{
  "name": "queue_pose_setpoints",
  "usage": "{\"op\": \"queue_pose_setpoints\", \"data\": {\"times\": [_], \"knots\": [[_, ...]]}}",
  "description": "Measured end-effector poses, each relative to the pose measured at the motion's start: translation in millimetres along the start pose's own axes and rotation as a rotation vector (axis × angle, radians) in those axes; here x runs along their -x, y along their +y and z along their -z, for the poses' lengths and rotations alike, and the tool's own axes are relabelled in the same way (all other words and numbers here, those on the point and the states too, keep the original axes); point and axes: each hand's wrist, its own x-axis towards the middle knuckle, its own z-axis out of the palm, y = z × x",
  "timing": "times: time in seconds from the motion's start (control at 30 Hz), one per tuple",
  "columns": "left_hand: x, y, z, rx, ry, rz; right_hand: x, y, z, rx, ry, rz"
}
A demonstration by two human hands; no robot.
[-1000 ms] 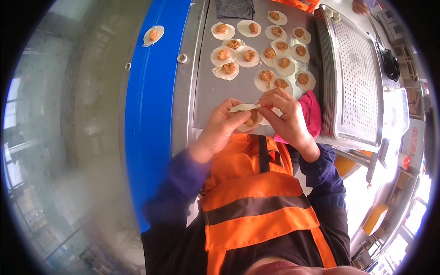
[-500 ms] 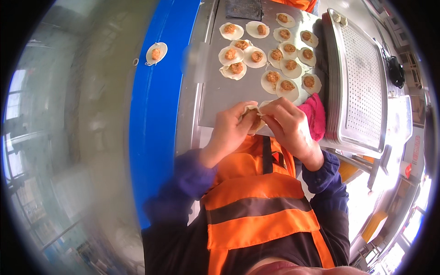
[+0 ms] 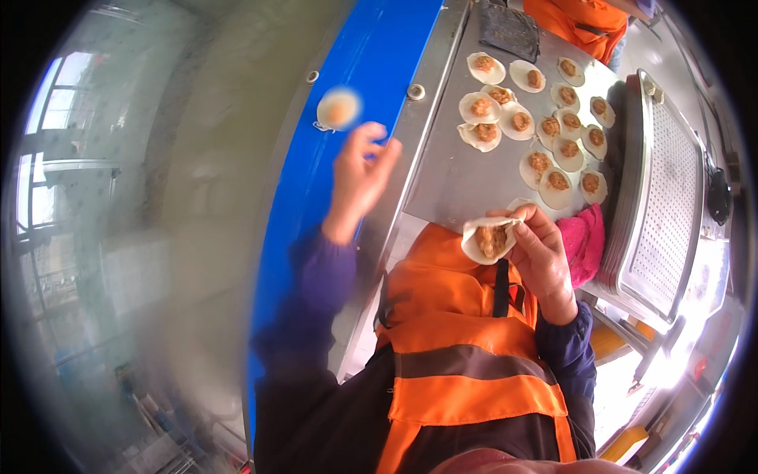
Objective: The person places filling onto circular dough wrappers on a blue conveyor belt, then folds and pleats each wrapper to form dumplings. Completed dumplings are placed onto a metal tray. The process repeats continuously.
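My right hand (image 3: 546, 257) pinches the right edge of a partly folded dumpling (image 3: 489, 239), its orange-brown filling showing in the open side. It holds the dumpling just off the table's near edge, above my orange apron. My left hand (image 3: 359, 180) is open over the blue conveyor belt (image 3: 296, 229), fingers apart and holding nothing. Just beyond those fingertips, a round wrapper with filling (image 3: 339, 110) lies on the belt, blurred. Whether the fingers touch it, I cannot tell.
Several filled wrappers (image 3: 557, 180) lie on the steel table (image 3: 446, 178), some overlapping. A pink cloth (image 3: 583, 245) is at its near right corner, beside stacked perforated trays (image 3: 663, 189). A dark grey slab (image 3: 508, 33) sits at the far end, near another person in orange (image 3: 576, 28).
My left hand has let go of the dumpling and moved left over the belt. My right hand alone keeps hold of it. The whole view has shifted.
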Motion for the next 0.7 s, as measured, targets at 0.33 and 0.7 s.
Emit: {"op": "queue_pose_setpoints", "data": {"times": [0.33, 0.7], "knots": [[-72, -127, 107, -0.523, 0.062, 0.008, 5, 4, -5, 0.043, 0.03, -0.034], [-31, -100, 101, -0.208, -0.112, 0.198, 18, 2, -4, 0.244, 0.088, -0.035]]}}
